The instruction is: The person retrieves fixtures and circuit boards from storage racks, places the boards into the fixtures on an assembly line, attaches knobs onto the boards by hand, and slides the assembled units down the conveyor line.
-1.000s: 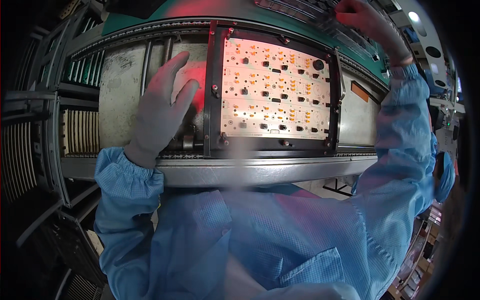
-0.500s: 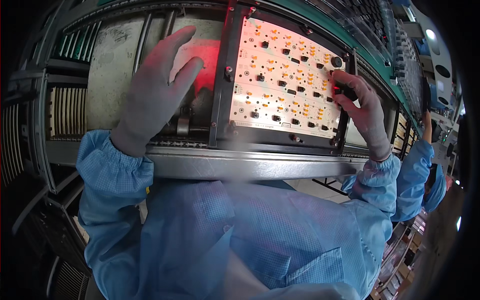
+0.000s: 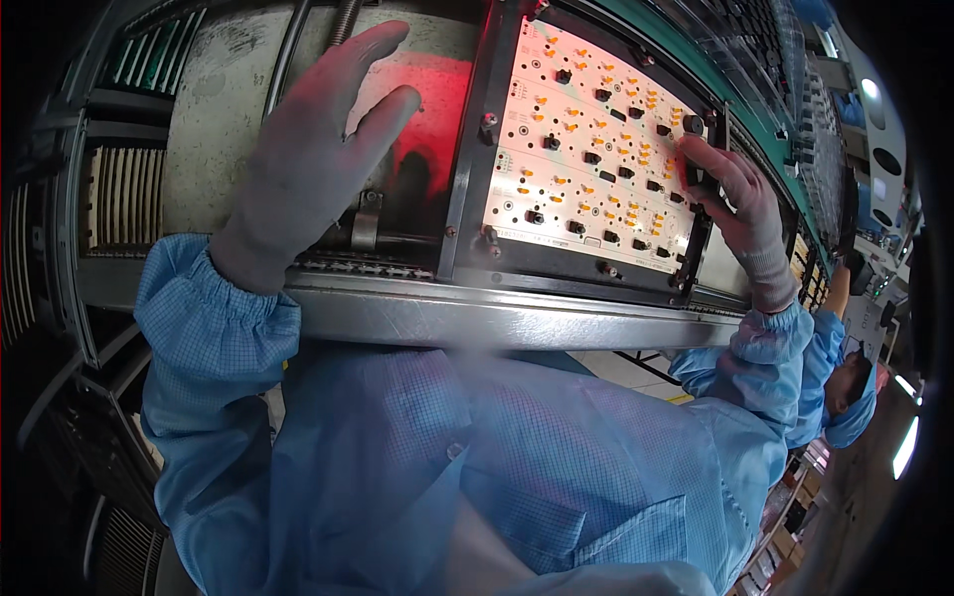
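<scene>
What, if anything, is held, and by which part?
The right hand seems to pinch a black component by its sides, between thumb and fingers; the left hand is open, holding nothing.

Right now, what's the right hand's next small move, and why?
Perhaps lower the dark part pinched by the right hand onto the circuit board: the hand is at its middle section's right end, and the top section's matching end bears a round black component.
</scene>
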Motion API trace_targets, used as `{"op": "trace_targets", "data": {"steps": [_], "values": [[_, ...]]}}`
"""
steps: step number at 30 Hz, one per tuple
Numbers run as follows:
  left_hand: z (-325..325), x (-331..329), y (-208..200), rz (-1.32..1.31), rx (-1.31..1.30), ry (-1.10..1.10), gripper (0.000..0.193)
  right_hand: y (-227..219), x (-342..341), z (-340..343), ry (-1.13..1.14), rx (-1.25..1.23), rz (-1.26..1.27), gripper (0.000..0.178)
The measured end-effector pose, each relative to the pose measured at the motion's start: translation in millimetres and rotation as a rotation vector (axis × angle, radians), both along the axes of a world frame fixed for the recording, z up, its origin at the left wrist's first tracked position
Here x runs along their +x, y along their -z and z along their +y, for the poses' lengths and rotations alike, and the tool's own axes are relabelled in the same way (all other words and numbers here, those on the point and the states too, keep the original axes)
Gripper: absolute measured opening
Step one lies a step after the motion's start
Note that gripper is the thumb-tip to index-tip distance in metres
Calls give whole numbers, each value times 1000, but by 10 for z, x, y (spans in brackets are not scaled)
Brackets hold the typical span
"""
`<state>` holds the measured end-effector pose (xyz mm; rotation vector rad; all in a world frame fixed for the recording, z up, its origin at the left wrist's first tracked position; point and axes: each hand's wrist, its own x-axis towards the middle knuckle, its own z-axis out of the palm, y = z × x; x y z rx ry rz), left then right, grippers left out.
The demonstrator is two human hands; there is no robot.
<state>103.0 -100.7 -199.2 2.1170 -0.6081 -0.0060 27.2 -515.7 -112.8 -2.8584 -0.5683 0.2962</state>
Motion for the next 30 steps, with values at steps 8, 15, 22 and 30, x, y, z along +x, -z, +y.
{"op": "trace_targets", "data": {"steps": [8,15,22,30], "values": [[23,10,-24,40,0,28,48,-138,97,188,-44,-46,18,65],[61,33,12,38,-6,46,48,-203,100,310,-93,-261,-20,67],[54,37,20,17,26,34,49,-175,18,310,-164,-394,-206,64],[110,8,24,28,27,24,50,-77,-137,249,-95,-401,-268,57]]}}
